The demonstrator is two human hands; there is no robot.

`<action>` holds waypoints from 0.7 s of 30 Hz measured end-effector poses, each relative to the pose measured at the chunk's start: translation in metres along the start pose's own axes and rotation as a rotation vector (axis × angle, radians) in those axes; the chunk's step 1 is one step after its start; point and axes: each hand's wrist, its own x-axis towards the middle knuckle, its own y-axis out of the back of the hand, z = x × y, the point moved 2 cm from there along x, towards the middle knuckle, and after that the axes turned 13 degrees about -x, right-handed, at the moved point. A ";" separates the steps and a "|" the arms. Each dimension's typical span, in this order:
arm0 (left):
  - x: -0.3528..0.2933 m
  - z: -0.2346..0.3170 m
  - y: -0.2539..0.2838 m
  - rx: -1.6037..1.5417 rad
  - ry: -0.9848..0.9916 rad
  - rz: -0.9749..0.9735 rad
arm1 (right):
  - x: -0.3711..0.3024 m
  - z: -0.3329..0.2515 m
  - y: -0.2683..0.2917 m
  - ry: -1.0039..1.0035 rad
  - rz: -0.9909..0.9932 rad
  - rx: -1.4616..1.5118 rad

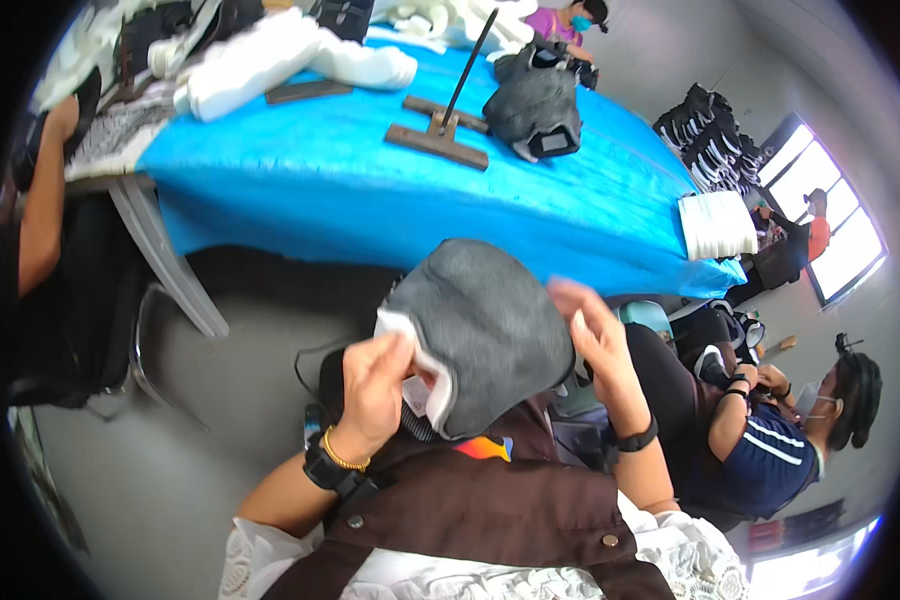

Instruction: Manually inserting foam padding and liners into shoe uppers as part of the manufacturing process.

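A rounded dark grey shell-like piece [495, 335] with a white lining edge is in front of me, above my lap; I cannot tell its exact kind. My left hand [375, 385] is closed on its white edge at the left, with a small white label [415, 396] showing just inside. At its right side, my right hand [597, 335] has thumb and fingers apart. The fingertips there are blurred, and whether they touch the piece I cannot tell. A striped dark part shows under the left opening.
Ahead is a table with a blue cover [300, 165]. On it are a wooden stand with a rod [440, 140], a dark grey bag-like piece [535, 105], white rolls [255, 65] and a white stack [718, 225]. A co-worker [770, 440] sits close at right; another's arm [40, 200] is at left.
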 end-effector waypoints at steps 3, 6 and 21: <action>-0.005 -0.009 0.003 0.388 -0.592 -0.085 | -0.033 -0.015 0.010 0.082 -0.182 0.015; 0.007 0.012 -0.014 0.300 0.006 -0.496 | -0.035 -0.034 -0.005 0.118 -0.060 0.104; -0.012 0.026 -0.025 0.700 -0.082 -0.369 | -0.041 0.010 0.006 0.595 0.290 0.056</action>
